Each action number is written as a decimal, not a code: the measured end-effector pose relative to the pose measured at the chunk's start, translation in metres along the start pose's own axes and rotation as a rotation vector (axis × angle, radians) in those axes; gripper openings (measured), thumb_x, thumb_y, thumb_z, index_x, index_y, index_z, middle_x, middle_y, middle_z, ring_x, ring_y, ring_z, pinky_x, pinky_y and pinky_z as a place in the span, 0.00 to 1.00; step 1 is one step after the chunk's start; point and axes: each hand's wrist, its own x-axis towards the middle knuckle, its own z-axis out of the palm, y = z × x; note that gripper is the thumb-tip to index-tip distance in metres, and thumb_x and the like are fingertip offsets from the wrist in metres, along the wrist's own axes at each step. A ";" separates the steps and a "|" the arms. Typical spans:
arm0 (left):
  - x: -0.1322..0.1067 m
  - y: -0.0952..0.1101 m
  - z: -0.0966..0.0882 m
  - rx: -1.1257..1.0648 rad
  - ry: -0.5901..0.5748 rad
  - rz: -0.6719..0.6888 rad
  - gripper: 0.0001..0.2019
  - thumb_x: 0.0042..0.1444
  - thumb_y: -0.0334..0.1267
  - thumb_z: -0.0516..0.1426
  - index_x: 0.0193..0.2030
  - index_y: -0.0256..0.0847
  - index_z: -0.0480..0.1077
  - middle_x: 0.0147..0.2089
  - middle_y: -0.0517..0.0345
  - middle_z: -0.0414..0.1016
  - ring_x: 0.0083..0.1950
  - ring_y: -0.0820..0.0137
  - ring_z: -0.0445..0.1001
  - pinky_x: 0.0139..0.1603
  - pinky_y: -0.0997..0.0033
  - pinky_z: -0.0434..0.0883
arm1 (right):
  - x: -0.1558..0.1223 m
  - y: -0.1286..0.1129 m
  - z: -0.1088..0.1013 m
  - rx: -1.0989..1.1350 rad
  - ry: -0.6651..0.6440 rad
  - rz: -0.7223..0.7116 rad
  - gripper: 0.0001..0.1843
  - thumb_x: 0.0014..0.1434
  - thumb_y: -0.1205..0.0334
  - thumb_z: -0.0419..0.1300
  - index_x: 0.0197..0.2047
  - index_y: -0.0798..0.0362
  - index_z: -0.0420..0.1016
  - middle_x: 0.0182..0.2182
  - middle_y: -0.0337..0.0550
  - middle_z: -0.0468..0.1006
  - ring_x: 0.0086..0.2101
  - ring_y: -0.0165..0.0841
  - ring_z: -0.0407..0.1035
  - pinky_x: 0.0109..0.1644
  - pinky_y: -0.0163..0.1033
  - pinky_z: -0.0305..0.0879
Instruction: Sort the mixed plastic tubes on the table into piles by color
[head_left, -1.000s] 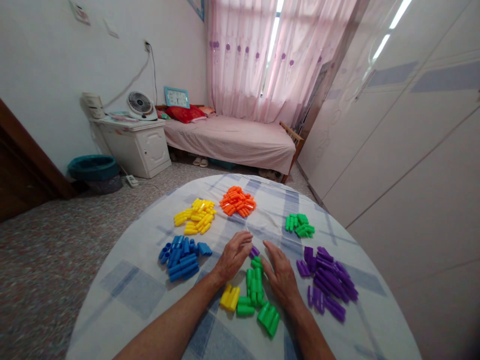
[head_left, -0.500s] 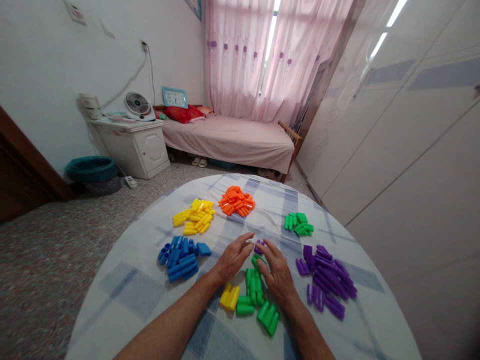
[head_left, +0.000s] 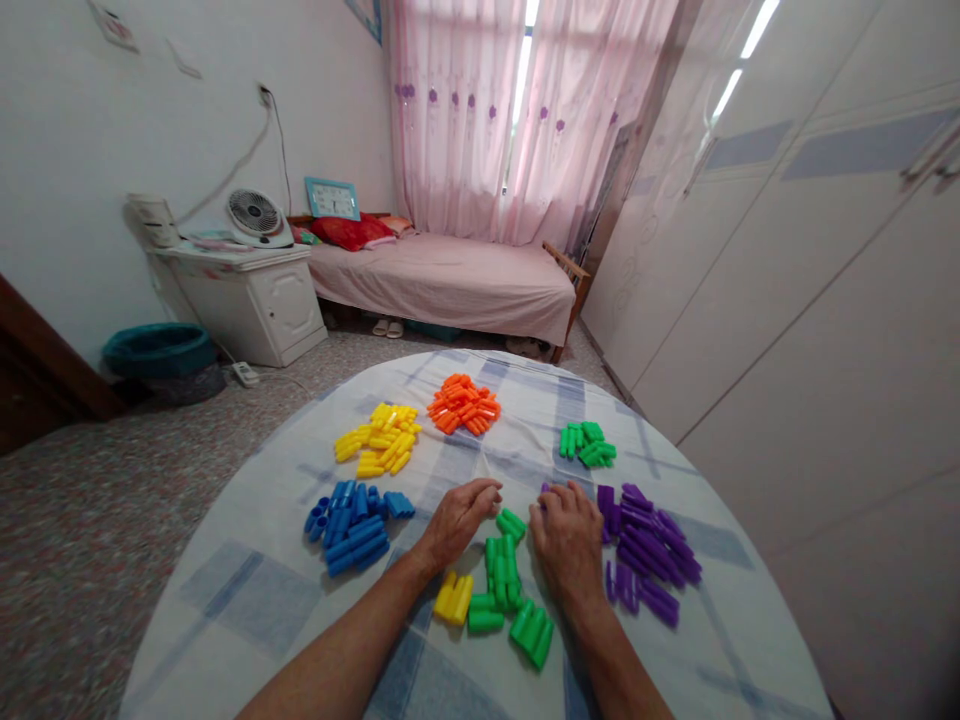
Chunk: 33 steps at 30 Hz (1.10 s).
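Observation:
My left hand (head_left: pixel 456 518) rests on the checked cloth of the round table (head_left: pixel 247 590), fingers curled loosely, beside a mixed cluster of green pegs (head_left: pixel 504 580) and two yellow pegs (head_left: pixel 453 598). My right hand (head_left: pixel 564 532) is closed in a pinch on a purple peg (head_left: pixel 544 490) at its fingertips, next to the purple pile (head_left: pixel 651 548). Sorted piles lie around: blue (head_left: pixel 351 516), yellow (head_left: pixel 379 438), orange (head_left: pixel 462 404) and a small green one (head_left: pixel 586 444).
Beyond the table are a pink-covered bed (head_left: pixel 450 282), a white cabinet (head_left: pixel 238 300) with a fan, a teal basin (head_left: pixel 157 350) on the floor, and a white wardrobe (head_left: pixel 810 260) close on the right.
My right hand pinched the purple peg from between the hands and moved right toward the purple pile. The left hand stayed nearly in place. The camera shifted slightly.

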 end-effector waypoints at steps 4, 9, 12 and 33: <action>0.000 0.001 -0.001 0.007 -0.012 -0.004 0.21 0.61 0.50 0.46 0.45 0.37 0.72 0.38 0.54 0.76 0.39 0.69 0.75 0.44 0.69 0.70 | -0.001 0.012 0.002 -0.020 -0.025 -0.090 0.13 0.60 0.65 0.50 0.44 0.51 0.73 0.52 0.45 0.70 0.59 0.44 0.51 0.58 0.49 0.49; -0.002 0.005 -0.001 0.000 -0.011 -0.025 0.22 0.61 0.51 0.46 0.42 0.37 0.72 0.37 0.54 0.76 0.40 0.69 0.74 0.44 0.70 0.69 | -0.003 0.014 0.001 -0.064 -0.064 -0.087 0.13 0.60 0.66 0.51 0.46 0.50 0.72 0.48 0.45 0.73 0.56 0.42 0.56 0.57 0.48 0.49; -0.002 0.003 -0.001 -0.015 -0.021 -0.029 0.22 0.61 0.51 0.45 0.42 0.37 0.73 0.37 0.54 0.76 0.40 0.69 0.74 0.43 0.70 0.69 | -0.005 0.017 -0.008 -0.167 -0.028 0.046 0.11 0.60 0.64 0.50 0.40 0.53 0.73 0.38 0.50 0.75 0.49 0.44 0.61 0.54 0.51 0.51; 0.003 -0.003 0.000 -0.016 -0.027 -0.020 0.26 0.61 0.53 0.42 0.44 0.35 0.73 0.37 0.52 0.76 0.38 0.70 0.73 0.42 0.70 0.69 | -0.005 0.017 0.022 0.372 -0.250 -0.332 0.16 0.56 0.61 0.51 0.48 0.48 0.71 0.44 0.46 0.74 0.45 0.38 0.67 0.49 0.43 0.63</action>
